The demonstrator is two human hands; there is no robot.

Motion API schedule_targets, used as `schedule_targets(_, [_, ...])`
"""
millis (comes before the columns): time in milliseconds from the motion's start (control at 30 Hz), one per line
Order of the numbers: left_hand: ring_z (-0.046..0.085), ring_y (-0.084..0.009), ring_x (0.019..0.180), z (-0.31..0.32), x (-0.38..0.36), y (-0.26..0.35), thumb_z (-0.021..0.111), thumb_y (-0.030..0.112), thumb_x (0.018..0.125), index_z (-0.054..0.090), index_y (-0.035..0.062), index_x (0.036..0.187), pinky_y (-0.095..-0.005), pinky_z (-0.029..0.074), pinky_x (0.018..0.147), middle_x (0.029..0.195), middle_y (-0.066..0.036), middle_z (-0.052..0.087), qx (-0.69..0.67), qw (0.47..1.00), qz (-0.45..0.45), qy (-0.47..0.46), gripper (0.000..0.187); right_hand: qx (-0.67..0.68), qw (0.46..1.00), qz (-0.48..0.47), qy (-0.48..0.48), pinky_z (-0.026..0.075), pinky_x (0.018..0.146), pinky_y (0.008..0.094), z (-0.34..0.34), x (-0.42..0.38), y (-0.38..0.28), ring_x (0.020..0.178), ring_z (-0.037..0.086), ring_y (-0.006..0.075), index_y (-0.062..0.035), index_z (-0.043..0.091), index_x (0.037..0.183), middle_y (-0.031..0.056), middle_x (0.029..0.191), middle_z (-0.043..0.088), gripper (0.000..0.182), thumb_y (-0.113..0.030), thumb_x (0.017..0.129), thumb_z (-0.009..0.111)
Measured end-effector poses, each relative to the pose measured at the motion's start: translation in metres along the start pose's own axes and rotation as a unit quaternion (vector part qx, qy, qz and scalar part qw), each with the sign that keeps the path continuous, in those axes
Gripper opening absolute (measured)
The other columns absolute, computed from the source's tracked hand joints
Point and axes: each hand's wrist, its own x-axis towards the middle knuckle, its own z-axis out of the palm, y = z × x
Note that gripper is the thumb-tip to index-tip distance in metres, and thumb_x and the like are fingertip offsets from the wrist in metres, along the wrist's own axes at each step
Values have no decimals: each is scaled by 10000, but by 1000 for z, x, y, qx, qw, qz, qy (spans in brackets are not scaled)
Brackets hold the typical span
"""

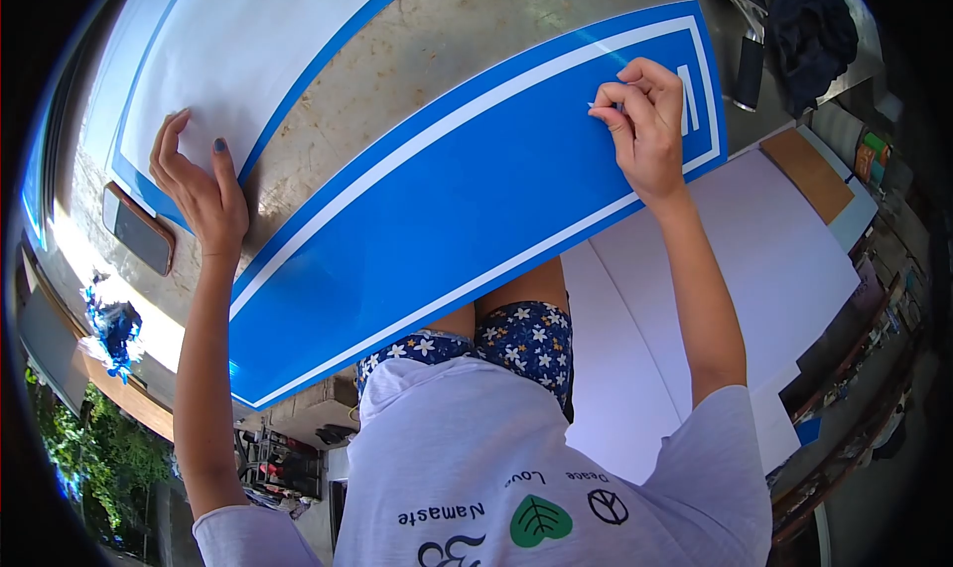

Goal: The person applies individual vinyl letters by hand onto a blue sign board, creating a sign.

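Note:
A long blue sign panel (447, 190) with a white border line lies slantwise across the table in front of me. Over its right end, my right hand (650, 125) is closed in a pinch between thumb and fingers. A tiny white bit shows at the fingertips, too small to name. Short white bars (689, 100) on the panel sit just beside this hand. To the left, my left hand (204, 185) is open with fingers slightly bent and thumb apart. It is over the near edge of a white sheet with a blue border (243, 56), holding nothing.
A phone (139, 227) lies on the grey table (342, 95) left of my left hand. Crumpled blue and white scraps (114, 324) are at the left edge. Dark cloth (812, 31) lies at the back right. Large white boards (635, 358) stand to my right.

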Motion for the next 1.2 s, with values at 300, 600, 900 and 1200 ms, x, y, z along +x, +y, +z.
schedule_targets(300, [409,-315,1226,0,0,0,518,249,944,427,42,1304,-432,283,1053,1318,-162,470,-1,1000,1,-1,425,40,993,105,-44,458,623,245,-12,6,-7,668,479,130,-46,639,855,74,1199,413,90,-23,816,717])
schedule_targets(600, [408,-313,1225,0,0,0,522,243,943,426,46,1304,-433,288,1051,1319,-161,466,-3,1000,0,-3,423,-16,999,46,-5,505,623,263,4,2,-5,727,541,163,-15,620,836,68,1117,469,124,-27,791,735])
schedule_targets(900, [409,-308,1220,0,0,0,524,236,939,424,51,1306,-432,291,1047,1320,-154,468,-1,1000,0,-4,423,19,999,20,-23,513,645,262,-1,0,0,782,547,177,-1,617,839,69,1082,474,115,-33,806,723])
schedule_targets(1200, [409,-308,1218,1,0,0,525,230,935,427,43,1302,-434,283,1052,1312,-153,469,-3,1000,2,-1,424,58,992,105,-49,441,613,220,-15,5,-8,660,448,103,-73,638,891,58,1173,404,130,-88,817,744])
